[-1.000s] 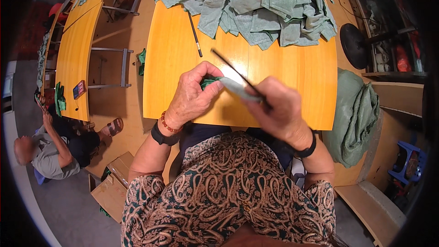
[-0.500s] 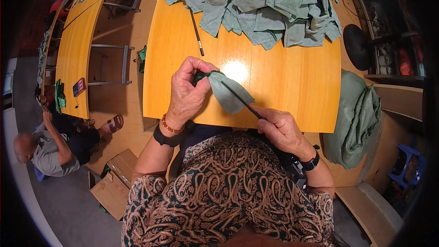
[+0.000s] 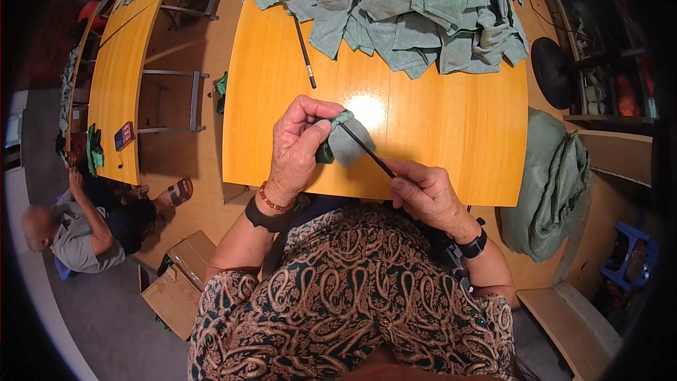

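My left hand (image 3: 302,142) is closed, pinching a small green fabric piece (image 3: 352,142) between thumb and forefinger above the table. A darker green fold of it shows below the fingers. In my right hand (image 3: 428,194) I grip a thin black stick (image 3: 368,149), slanting up to the left. Its far tip meets the cloth close to my left fingertips; whether it goes into a fold I cannot tell. A second dark stick with a light band, perhaps a paintbrush (image 3: 306,56), lies on the table beyond my left hand.
A big heap of green fabric pieces (image 3: 395,14) covers the far end of the yellow wooden table (image 3: 458,127). A large green fabric bundle (image 3: 543,183) stands at the right. Cardboard boxes (image 3: 176,293) sit at lower left. Another person (image 3: 88,229) works at the left-hand table (image 3: 116,92).
The cloth's hanging flap has shortened and bunched up toward my left fingers. My right hand and the stick have shifted slightly left, and darker green cloth now shows under my left hand.
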`<state>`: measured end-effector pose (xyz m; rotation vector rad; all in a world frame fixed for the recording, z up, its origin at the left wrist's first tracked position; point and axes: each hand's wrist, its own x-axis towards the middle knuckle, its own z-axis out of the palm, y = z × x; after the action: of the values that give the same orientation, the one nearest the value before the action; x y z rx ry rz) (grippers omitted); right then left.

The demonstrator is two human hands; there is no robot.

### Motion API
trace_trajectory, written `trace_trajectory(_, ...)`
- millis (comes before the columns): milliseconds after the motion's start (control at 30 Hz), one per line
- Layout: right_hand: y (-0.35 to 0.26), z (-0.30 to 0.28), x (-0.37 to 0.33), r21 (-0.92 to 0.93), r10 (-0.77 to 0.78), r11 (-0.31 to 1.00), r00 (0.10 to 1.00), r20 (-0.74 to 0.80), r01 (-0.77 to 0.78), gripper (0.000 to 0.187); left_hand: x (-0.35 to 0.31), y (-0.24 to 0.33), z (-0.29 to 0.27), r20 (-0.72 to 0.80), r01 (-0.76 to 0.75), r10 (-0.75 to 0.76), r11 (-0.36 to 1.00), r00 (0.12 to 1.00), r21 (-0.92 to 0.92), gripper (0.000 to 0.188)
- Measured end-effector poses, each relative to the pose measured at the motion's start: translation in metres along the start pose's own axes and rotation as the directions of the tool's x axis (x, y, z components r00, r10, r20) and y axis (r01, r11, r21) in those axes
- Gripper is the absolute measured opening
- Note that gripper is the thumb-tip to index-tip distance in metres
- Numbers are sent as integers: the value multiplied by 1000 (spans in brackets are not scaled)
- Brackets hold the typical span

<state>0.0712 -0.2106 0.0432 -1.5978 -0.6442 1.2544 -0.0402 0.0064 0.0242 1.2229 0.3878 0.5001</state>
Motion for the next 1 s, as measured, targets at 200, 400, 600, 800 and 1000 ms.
trace_trajectory(200,13,10,6,104,-42,994,999,-35,45,35,-5,-10,12,33,76,-70,962,997,-262,13)
trace_trajectory(400,2,15,14,308,122,943,992,21,-123,29,-13,-23,29,-68,-56,60,996,996,63,15)
trace_trajectory(600,-11,14,32,491,76,865,994,73,-103,23,-18,-17,41,-75,-19,21,1000,997,18,18)
trace_trajectory(800,-13,12,20,555,43,828,995,89,-85,27,-7,-5,20,-155,96,-106,993,982,-69,20)
trace_trajectory(1000,-15,3,4,411,101,904,993,58,-116,35,-2,-12,2,-148,117,-154,965,977,-236,12)
